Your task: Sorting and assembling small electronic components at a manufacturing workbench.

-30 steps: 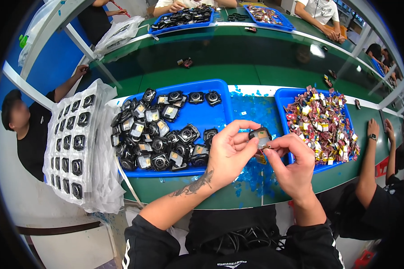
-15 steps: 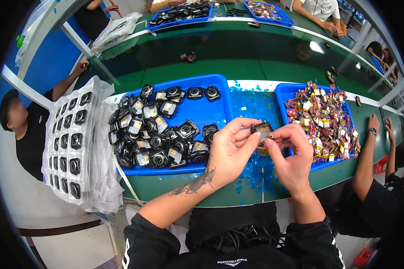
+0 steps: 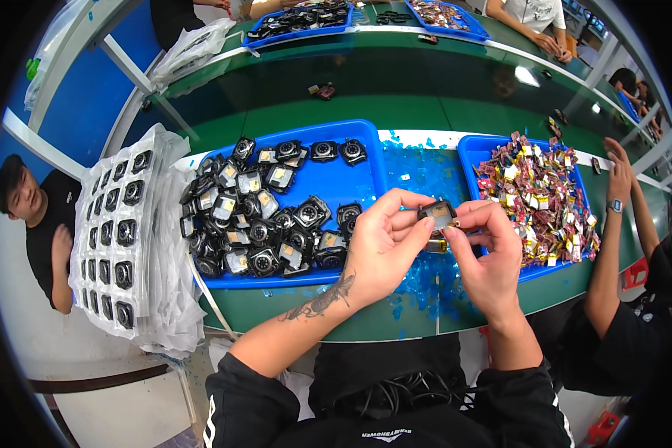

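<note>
My left hand (image 3: 384,243) and my right hand (image 3: 485,250) meet above the green table's front edge and together pinch one small black square part (image 3: 438,216) with a gold-coloured face. The fingertips of both hands close on its sides. Just left of the hands a blue tray (image 3: 366,160) holds several of the same small black parts (image 3: 257,220) in a loose heap. Beneath the hands, scraps of blue film (image 3: 425,280) lie scattered on the table.
A second blue tray (image 3: 474,145) on the right holds a heap of small colourful pieces (image 3: 541,198). A stack of clear blister sheets (image 3: 119,231) filled with black parts stands at the left. A person sits at far left, another person's arm (image 3: 612,231) reaches in at right. More trays lie beyond the green belt (image 3: 396,82).
Both hands have shifted slightly and turned the small part between the fingertips; it stays held by both hands. The trays and stack have not moved.
</note>
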Available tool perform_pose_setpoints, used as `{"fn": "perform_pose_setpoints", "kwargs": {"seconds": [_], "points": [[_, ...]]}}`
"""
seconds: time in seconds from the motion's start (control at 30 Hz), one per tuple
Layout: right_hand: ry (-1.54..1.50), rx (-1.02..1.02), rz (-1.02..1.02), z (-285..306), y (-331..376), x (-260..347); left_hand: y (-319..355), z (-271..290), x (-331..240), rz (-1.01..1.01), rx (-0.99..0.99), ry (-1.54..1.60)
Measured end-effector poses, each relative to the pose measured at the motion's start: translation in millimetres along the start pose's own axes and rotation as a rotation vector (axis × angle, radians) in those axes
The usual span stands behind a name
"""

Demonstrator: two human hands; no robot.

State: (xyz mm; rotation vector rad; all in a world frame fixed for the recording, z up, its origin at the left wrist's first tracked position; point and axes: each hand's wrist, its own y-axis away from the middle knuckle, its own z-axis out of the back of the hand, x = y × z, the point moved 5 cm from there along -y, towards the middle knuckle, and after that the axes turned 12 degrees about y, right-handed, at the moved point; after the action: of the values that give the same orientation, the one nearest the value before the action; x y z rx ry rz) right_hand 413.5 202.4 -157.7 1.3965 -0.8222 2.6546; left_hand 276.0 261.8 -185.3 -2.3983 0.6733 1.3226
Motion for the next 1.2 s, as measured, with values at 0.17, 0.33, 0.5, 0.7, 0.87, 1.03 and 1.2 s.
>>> {"fn": "perform_pose_setpoints", "kwargs": {"seconds": [0.17,0.33,0.5,0.7,0.87,1.03,1.2], "points": [[0.038,0.008,0.027,1.1,-0.5,0.9,-0.4,-2.4,3.5,-0.041,0.020,0.031],[-0.024,-0.042,-0.023,-0.4,1.2,-2.5,-0.6,-2.4,4.8,-0.040,0.030,0.052],[-0.040,0.007,-0.079,-1.3,1.7,-0.4,1.4,-1.6,1.5,-0.042,0.013,0.063],[0.093,0.065,0.031,-6.0,0.3,2.4,0.9,2.9,3.9,-0.027,0.008,0.079],[0.013,0.132,-0.098,-10.6,-0.6,5.9,6.1,3.4,0.1,-0.031,0.006,0.045],[-0.159,0.190,-0.234,-10.2,-3.4,-3.9,4.7,3.5,-1.7,-0.020,0.039,0.012],[-0.293,0.233,-0.266,-8.1,-8.2,-5.6,5.1,-1.9,-2.3,-0.028,0.070,0.103]]}}
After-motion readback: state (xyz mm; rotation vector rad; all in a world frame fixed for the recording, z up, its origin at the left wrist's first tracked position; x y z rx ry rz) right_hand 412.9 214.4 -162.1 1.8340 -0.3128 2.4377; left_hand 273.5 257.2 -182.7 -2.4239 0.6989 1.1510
